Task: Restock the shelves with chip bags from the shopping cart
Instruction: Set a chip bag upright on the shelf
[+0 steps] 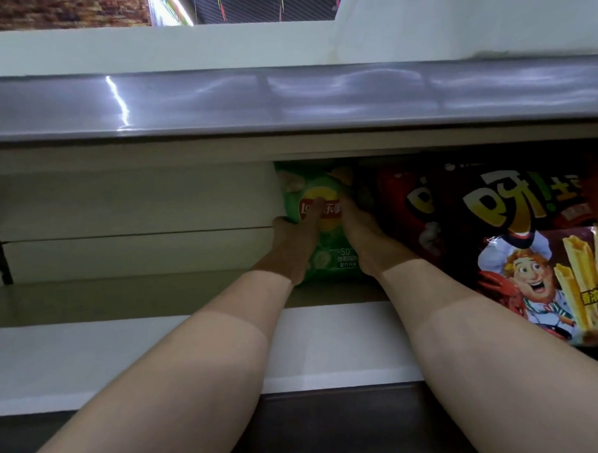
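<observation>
Two hands [291,249] [361,235] grip a glossy green bag [328,256].

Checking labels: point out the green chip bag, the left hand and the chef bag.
green chip bag [328,254]: head view, lower front panel, beside the printed 50.
left hand [291,247]: head view, back of the hand.
chef bag [529,274]: head view, the cartoon chef's face.
</observation>
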Tool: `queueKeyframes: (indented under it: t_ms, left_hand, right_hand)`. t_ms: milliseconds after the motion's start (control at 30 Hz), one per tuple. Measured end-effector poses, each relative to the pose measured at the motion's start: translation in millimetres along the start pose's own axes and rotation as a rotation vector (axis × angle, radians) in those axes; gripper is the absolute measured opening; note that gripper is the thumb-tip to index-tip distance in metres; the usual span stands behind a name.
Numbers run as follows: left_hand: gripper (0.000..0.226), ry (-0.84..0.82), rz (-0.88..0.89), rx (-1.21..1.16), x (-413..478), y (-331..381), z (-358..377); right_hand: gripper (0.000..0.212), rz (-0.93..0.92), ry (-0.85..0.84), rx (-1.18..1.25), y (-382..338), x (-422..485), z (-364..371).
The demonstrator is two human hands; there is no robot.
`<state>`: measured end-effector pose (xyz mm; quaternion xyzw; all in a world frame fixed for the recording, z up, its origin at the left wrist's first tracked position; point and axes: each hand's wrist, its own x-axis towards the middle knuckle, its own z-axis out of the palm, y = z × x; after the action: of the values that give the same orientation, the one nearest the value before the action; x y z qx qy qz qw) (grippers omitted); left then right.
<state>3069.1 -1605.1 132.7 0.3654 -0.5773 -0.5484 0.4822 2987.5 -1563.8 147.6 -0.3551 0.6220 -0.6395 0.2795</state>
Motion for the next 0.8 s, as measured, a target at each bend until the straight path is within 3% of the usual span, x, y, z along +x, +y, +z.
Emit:
queueKeyframes:
  t_ms: [233, 367, 533, 800]
  left_hand:
    - [0.082, 0.073, 0.031, 0.088, 7, -6, -2]
    - [0.104, 0.116, 0.047, 0.125, 2, 2, -9]
    - [0.083, 0.265, 0.046, 0.172, -11, 20, -25]
    - [0.062, 0.424, 0.04, 0.119, -77, 44, -37]
  right_hand:
    - [0.059, -0.045, 0.045, -0.069, -1, -2, 2]
    - [0.059, -0.308, 0.167, -0.179, 2, -9, 1]
    - [0.059, -0.52, 0.249, -0.621, -4, -32, 4]
    - [0.037, -0.528, -0.122, -0.673, -6, -102, 6]
